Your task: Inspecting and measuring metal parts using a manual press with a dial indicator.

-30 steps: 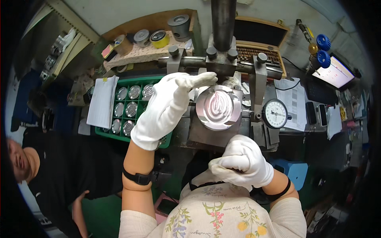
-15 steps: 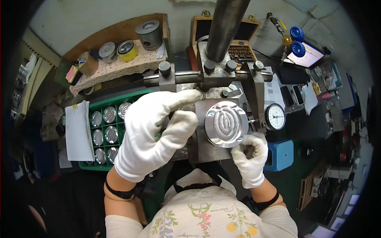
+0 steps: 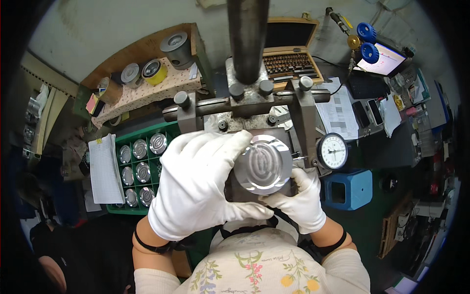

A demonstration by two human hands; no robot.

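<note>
A shiny round metal piston point(image 3: 263, 165) with looped grooves in its face sits on the metal gauge stand point(image 3: 245, 108), below the crossbar. My left hand point(image 3: 200, 183), in a white glove, curves around its left side with thumb and fingers spread. Its fingertips reach the upper left rim, while the thumb stretches below the piston, apart from the rim. Closed against the lower right edge is my right hand point(image 3: 301, 203), also gloved in white, its thumb beneath the rim. A dial gauge point(image 3: 333, 151) stands at the right, with its probe point(image 3: 299, 159) by the piston's edge.
A green divided tray point(image 3: 139, 174) with several similar pistons lies at left, beside paper sheets point(image 3: 105, 169). Behind stand a wooden case point(image 3: 289, 63) of small blocks and a shelf point(image 3: 147, 93) with metal parts. A blue stool point(image 3: 348, 190) is at right.
My left hand has moved right and opened from a curl to reach the piston. My right hand has shifted closer under its edge. The whole view has shifted slightly.
</note>
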